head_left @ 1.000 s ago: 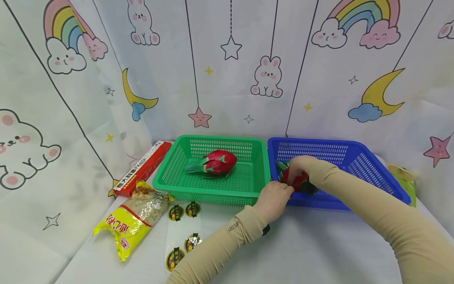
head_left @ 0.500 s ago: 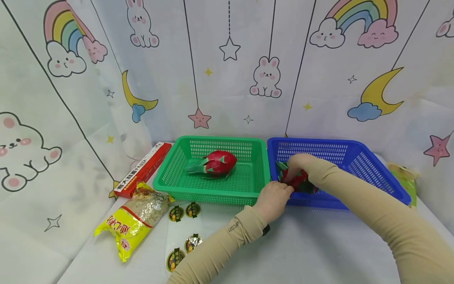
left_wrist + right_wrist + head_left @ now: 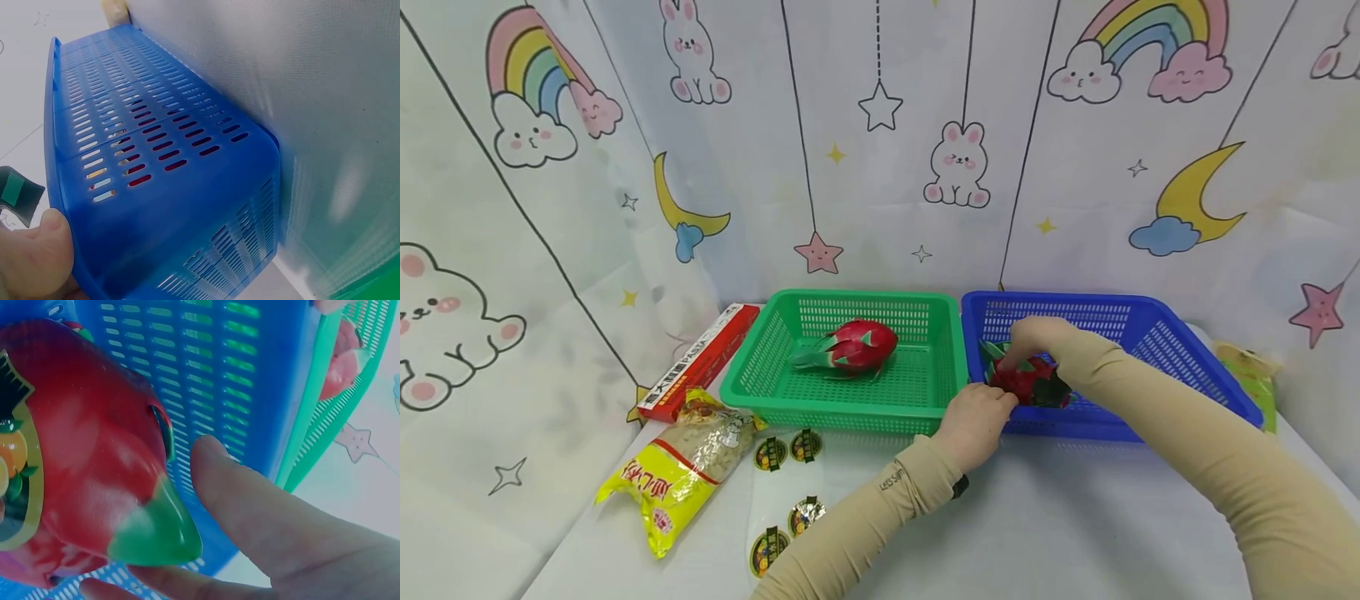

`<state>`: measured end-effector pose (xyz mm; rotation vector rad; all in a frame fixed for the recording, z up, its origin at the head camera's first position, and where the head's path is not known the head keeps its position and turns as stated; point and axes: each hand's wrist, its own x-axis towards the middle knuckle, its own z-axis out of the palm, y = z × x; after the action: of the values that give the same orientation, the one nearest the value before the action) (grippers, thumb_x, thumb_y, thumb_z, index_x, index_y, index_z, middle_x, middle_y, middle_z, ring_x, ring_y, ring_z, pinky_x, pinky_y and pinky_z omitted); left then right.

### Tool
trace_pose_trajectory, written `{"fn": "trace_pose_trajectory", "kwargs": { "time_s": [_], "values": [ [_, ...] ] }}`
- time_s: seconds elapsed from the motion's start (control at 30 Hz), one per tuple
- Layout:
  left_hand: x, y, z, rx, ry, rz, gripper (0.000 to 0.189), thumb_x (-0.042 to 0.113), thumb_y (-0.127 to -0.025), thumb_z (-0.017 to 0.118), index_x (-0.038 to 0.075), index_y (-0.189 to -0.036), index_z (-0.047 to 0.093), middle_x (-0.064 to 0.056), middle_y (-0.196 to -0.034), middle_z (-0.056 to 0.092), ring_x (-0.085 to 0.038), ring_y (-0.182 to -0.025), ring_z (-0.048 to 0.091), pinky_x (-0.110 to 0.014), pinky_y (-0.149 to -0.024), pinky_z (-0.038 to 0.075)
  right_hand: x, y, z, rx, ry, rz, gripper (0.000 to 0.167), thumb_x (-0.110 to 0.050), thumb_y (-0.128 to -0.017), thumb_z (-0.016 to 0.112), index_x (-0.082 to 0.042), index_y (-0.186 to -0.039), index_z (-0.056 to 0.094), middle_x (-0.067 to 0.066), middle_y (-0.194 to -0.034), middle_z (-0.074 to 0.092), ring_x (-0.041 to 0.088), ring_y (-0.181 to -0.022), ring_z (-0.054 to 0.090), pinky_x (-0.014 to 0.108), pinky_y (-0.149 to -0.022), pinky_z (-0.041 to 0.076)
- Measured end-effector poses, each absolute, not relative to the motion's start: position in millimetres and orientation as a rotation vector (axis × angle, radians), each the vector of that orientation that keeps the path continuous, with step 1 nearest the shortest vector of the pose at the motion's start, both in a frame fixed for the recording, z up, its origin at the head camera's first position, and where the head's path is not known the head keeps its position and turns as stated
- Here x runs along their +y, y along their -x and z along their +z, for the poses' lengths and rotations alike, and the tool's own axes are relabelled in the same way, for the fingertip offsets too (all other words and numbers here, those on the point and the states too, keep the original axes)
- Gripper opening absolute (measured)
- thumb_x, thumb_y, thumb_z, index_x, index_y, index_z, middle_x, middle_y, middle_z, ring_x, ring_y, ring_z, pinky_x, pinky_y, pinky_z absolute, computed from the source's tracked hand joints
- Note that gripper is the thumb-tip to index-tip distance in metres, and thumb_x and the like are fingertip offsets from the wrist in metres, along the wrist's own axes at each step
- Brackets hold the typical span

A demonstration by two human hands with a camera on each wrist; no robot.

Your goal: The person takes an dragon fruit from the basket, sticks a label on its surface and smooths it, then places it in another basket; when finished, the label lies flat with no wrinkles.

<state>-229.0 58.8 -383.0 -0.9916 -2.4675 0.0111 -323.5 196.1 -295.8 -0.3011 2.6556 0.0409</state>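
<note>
In the head view my left hand grips the near left corner of the blue basket at its rim. The left wrist view has the thumb right at that rim. My right hand reaches down into the same basket, over a red dragon fruit with green tips. In the right wrist view its thumb stands straight and apart from the fruit, with fingertips beneath a green tip. A fruit-print sticker is on the dragon fruit's skin. Another dragon fruit lies in the green basket.
The green basket stands against the blue one's left side. Further left are a red pasta box and a yellow bag. A sheet of round stickers lies in front of the green basket. A green packet sits behind the blue basket's right side.
My right hand has risen slightly from the dragon fruit, and more of the fruit and its dark sticker shows. The left hand stays at the rim. The head view has shifted a little.
</note>
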Motion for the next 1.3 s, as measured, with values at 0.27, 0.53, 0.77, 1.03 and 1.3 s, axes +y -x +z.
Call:
{"fn": "trace_pose_trajectory", "kwargs": {
  "time_s": [0.27, 0.53, 0.77, 1.03, 1.3],
  "values": [
    [59, 228, -382, -2.475, 0.993, -0.018, 0.019, 0.015, -0.082, 0.068, 0.019, -0.101, 0.067, 0.008, -0.091, 0.068, -0.006, -0.082, 0.063, -0.019, -0.083, 0.047, 203, 322, -291, 2.721, 0.249, -0.053, 0.054, -0.039, -0.082, 0.064, 0.008, -0.110, 0.058, 0.025, -0.110, 0.060, 0.035, -0.084, 0.063, 0.039, -0.062, 0.055],
    [58, 227, -383, -2.486, 0.990, -0.011, 0.020, 0.013, -0.083, 0.067, 0.018, -0.102, 0.067, 0.008, -0.093, 0.069, -0.006, -0.084, 0.063, -0.019, -0.085, 0.047, 206, 320, -291, 2.756, 0.258, -0.070, 0.052, -0.039, -0.084, 0.061, 0.007, -0.109, 0.059, 0.024, -0.107, 0.060, 0.031, -0.074, 0.064, 0.033, -0.056, 0.054],
    [57, 225, -385, -2.552, 1.003, -0.082, 0.025, 0.010, -0.087, 0.062, 0.017, -0.111, 0.064, 0.006, -0.104, 0.067, -0.006, -0.099, 0.060, -0.025, -0.100, 0.040, 205, 309, -294, 2.844, 0.318, -0.054, 0.031, -0.032, -0.090, 0.054, -0.003, -0.086, 0.064, 0.010, -0.076, 0.064, 0.021, -0.062, 0.059, 0.038, -0.060, 0.050],
    [54, 224, -383, -2.565, 1.016, -0.111, 0.030, 0.008, -0.085, 0.063, 0.015, -0.115, 0.062, 0.005, -0.107, 0.066, -0.008, -0.105, 0.058, -0.028, -0.103, 0.038, 201, 296, -293, 2.948, 0.333, -0.064, 0.027, -0.020, -0.093, 0.049, -0.007, -0.073, 0.060, 0.003, -0.062, 0.052, 0.016, -0.056, 0.049, 0.029, -0.050, 0.041],
    [51, 223, -387, -2.493, 1.075, -0.050, 0.026, 0.023, -0.089, 0.061, 0.013, -0.113, 0.059, 0.003, -0.105, 0.065, -0.011, -0.105, 0.058, -0.032, -0.102, 0.040, 201, 284, -299, 3.102, 0.386, -0.160, 0.025, -0.015, -0.093, 0.049, -0.008, -0.070, 0.058, 0.001, -0.057, 0.049, 0.015, -0.050, 0.046, 0.024, -0.041, 0.037]
  ]
}}
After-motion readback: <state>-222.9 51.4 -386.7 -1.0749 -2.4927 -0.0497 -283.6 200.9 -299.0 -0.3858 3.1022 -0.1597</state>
